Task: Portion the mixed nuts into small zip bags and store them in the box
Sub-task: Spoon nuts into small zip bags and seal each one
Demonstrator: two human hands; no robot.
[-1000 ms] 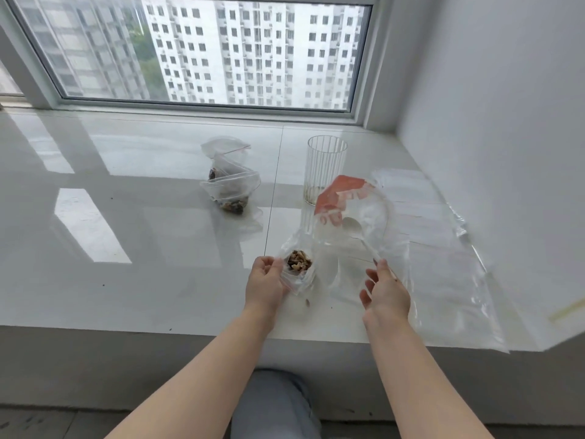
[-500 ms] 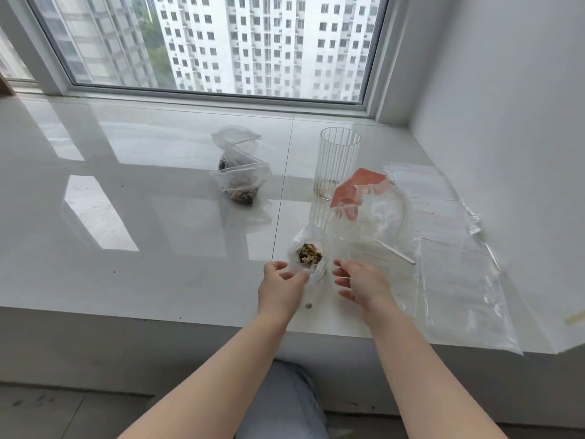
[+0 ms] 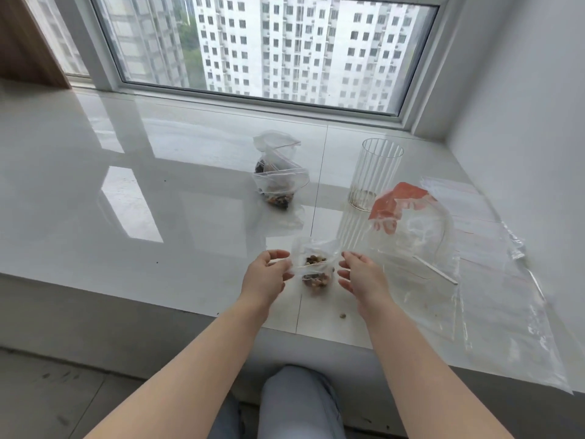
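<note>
- Glossy white sill under the window; filled bags at 12 o'clock.
- Small zip bag of nuts hangs between my hands.
- Left hand pinches its edge; right hand open, maybe touching.
- Mouth looks unsealed: any tilt could spill nuts.

High-rise flat; glossy white window ledge; big window facing apartment towers.

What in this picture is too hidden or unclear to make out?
- Head view, small zip bag: whether its zip is sealed; creased clear plastic hides it.
- Left hand, right hand: fingertip grip blurred behind the plastic.
- Storage box: none in view.
- Ribbed glass: the residue at its bottom is too small to identify.
</note>
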